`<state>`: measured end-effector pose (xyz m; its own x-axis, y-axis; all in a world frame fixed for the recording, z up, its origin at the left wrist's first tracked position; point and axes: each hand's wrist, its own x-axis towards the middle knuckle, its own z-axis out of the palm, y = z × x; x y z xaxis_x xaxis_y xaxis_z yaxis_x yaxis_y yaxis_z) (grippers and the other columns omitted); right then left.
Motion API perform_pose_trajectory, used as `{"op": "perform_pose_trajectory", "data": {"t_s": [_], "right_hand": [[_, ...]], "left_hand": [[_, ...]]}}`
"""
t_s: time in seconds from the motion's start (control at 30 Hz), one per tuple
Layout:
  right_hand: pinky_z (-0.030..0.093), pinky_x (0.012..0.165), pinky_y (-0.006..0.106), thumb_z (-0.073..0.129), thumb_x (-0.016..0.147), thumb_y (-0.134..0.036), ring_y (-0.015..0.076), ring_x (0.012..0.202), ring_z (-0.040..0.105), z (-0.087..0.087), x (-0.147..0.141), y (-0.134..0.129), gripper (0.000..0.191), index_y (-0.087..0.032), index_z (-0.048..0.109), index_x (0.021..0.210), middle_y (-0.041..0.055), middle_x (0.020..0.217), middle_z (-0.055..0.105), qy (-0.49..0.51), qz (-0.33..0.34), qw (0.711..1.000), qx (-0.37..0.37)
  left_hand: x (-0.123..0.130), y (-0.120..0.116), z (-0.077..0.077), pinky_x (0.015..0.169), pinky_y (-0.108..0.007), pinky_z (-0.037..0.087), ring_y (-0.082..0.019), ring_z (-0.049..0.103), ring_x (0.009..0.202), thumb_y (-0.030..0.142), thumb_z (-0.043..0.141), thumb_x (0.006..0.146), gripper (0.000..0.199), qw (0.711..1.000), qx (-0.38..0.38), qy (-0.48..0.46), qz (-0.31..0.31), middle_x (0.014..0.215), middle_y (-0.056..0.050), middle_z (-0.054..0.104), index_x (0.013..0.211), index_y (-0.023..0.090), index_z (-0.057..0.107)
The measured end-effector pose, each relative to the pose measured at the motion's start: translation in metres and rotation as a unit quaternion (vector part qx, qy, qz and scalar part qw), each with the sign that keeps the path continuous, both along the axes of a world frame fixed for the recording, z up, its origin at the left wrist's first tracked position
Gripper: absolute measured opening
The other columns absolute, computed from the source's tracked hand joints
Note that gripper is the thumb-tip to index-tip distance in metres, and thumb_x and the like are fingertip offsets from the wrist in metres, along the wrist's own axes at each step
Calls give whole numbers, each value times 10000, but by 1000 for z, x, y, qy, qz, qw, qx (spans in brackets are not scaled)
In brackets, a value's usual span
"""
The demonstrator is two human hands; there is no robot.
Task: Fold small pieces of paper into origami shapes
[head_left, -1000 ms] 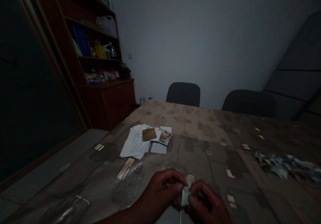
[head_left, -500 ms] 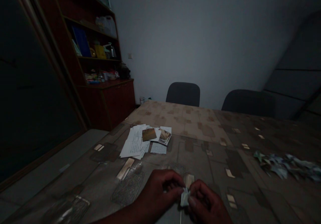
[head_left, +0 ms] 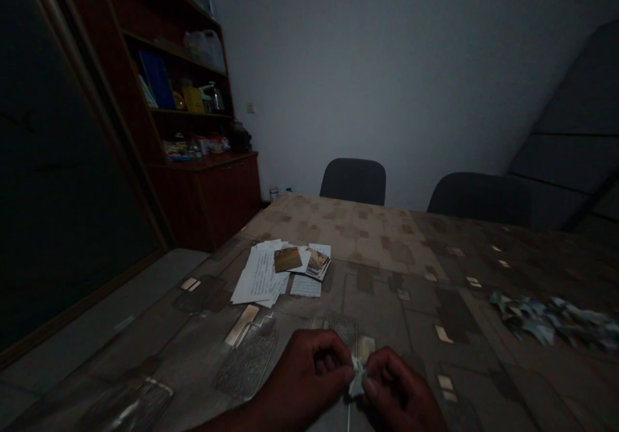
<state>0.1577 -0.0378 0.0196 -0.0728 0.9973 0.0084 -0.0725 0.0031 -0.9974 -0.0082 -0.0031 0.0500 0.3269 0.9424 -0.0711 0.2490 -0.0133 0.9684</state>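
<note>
At the near edge of the counter [head_left: 387, 303], the left hand [head_left: 309, 367] and the right hand [head_left: 399, 390] curl nearly shut, their fingertips pinching a small folded pale paper [head_left: 358, 377] between them, its upper corner now turned up to a sharper point. Farther along the counter lie handwritten sheets [head_left: 258, 277] topped with photo cards [head_left: 318, 264], and toward its right side a scatter of crumpled pale-blue paper pieces [head_left: 546, 319]; a clear patterned plastic case [head_left: 246, 361] sits just beside the left hand
</note>
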Motion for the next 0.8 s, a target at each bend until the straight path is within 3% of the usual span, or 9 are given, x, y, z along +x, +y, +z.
{"op": "perform_pose_trajectory", "data": {"t_s": [0.17,0.37,0.57,0.8], "right_hand": [[348,549,226,705,693,-641,122,554,446,1,0,-1,468,-193,567,683,-37,576,519,-3,3,1000,4],[322,538,216,694,701,-643,112,547,403,1,1,0,472,-192,554,683,-45,578,484,-7,14,1000,6],[271,498,216,699,684,-658,104,510,392,-2,1,2,487,-202,529,708,-49,568,485,2,41,998,-40],[278,512,218,682,693,-664,105,515,396,-9,2,2,494,-192,539,705,-43,571,506,-7,32,999,-26]], "left_hand": [[1,5,-9,537,-240,404,-129,541,508,301,652,698,181,988,-79,-126,-29,536,8,583,652,131,614],[-1,8,-11,536,-241,420,-122,554,491,392,725,665,289,976,-118,-173,-61,547,6,592,674,132,599],[0,7,-6,513,-208,356,-98,507,505,239,730,629,190,984,-79,-151,-58,565,46,545,714,149,586],[2,4,-3,528,-215,332,-100,448,538,216,656,645,115,987,-51,-141,-56,563,50,500,677,156,563]]}}
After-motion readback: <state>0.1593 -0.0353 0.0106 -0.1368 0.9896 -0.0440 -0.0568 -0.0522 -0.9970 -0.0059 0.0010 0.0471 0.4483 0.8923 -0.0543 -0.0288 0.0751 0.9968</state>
